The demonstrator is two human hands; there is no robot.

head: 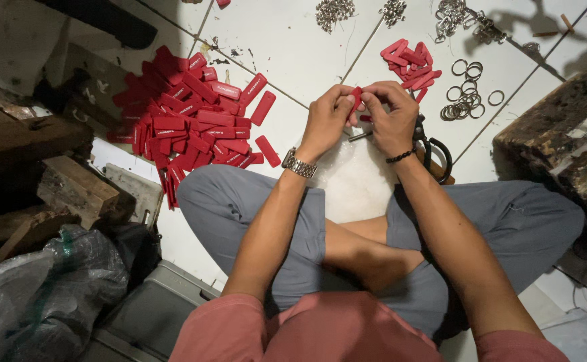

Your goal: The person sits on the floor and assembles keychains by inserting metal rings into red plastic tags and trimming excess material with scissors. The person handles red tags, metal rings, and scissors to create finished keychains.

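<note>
**Head view: both your hands pinch one red tag above your crossed legs**

You sit cross-legged on a white tiled floor [287, 47], in grey trousers and a pink shirt. Your left hand [327, 119], with a metal wristwatch [299, 163] on its wrist, and your right hand [391, 115], with a dark bead bracelet [401, 157], meet in front of you. Fingers of both hands grip a small red tag [356, 98], held upright between the fingertips, just above a white plastic bag [354, 177] lying between your knees.

A thin metal piece sticks out below your right palm; what it is cannot be told. Just beside your right wrist on the floor lies a tool with black handles [434, 151].

To your left, a large heap of red tags [189, 121] spreads over the tiles. Beyond your right hand sits a smaller pile of red tags [411, 64], with loose metal rings [468, 97] just beside it. Clusters of small metal parts [335, 12] lie farther off. Wooden blocks [72, 188] and a grey plastic sack [45, 288] sit at your far left.
</note>
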